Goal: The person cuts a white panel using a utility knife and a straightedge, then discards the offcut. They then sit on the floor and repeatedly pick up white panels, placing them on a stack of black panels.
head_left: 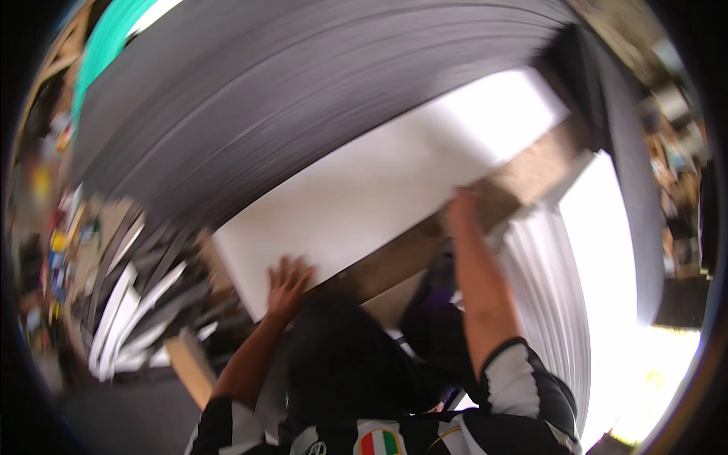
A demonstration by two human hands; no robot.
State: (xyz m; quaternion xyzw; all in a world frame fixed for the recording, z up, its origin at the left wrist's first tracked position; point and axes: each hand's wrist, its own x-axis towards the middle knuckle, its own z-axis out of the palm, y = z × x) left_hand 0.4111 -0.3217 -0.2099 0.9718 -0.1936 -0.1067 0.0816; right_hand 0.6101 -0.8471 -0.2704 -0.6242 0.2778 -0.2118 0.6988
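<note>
A long white board (341, 193) lies slanted across the middle, from lower left to upper right. My left hand (288, 284) rests on its near left part, palm down with the fingers spread. At the board's near edge, further right, is my right hand (461, 201). Motion blur smears its fingers, so whether they grip the edge cannot be told. Beneath the near edge shows a brown surface (535, 167).
Dark grey sheets (288, 91) rise in layers behind the board. A stack of white sheets (546, 265) stands at the right, by a dark upright panel (633, 167). On the left lie black and white offcut strips (140, 311) and a wooden block (189, 364).
</note>
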